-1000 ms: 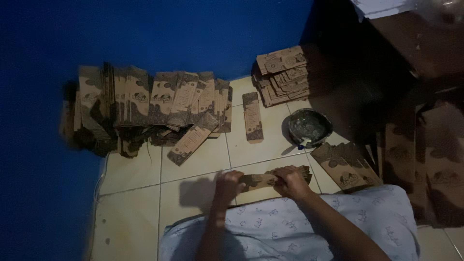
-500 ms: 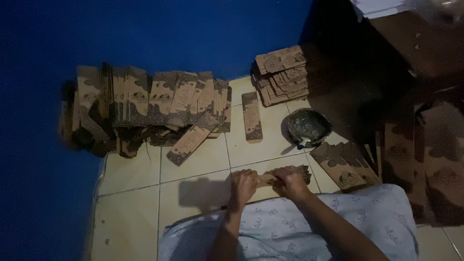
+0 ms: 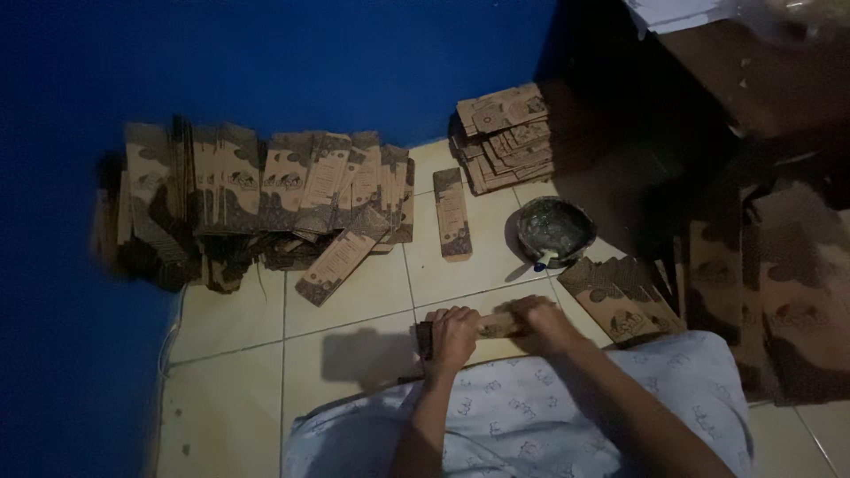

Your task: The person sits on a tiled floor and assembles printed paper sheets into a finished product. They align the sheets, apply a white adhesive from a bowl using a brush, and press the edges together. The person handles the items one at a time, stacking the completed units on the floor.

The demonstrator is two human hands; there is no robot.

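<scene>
Cardboard strip (image 3: pixel 496 325): left hand (image 3: pixel 454 336) slid inward.

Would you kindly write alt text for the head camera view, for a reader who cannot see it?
Both hands, left hand and right hand, press a folded brown cardboard piece on a tiled floor. Rows of similar pieces lean against a blue wall, beside a dark bowl.

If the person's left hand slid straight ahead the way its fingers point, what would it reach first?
Probably the single flat brown printed cardboard strip lying alone on the cream tiled floor; the left hand seems aimed at it over bare tile, though depth is unclear.
</scene>
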